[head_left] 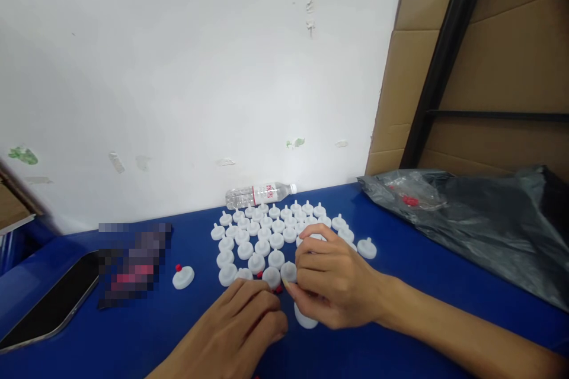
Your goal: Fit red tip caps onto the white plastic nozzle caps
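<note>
Several white plastic caps (267, 234) stand in rows on the blue table (400, 284). My right hand (331, 281) is curled over the near edge of the group, fingers pinched around a white cap (304, 317) that shows below the palm. My left hand (242, 320) lies close beside it with fingers bent down on the table, next to small red pieces (278, 289); what it holds is hidden. One white cap with a red tip (182, 276) stands alone to the left.
A clear water bottle (260, 194) lies against the white wall behind the caps. A black plastic bag (480, 219) fills the right side, cardboard (502, 71) behind it. A dark phone (53, 302) lies at the left edge, beside a blurred patch.
</note>
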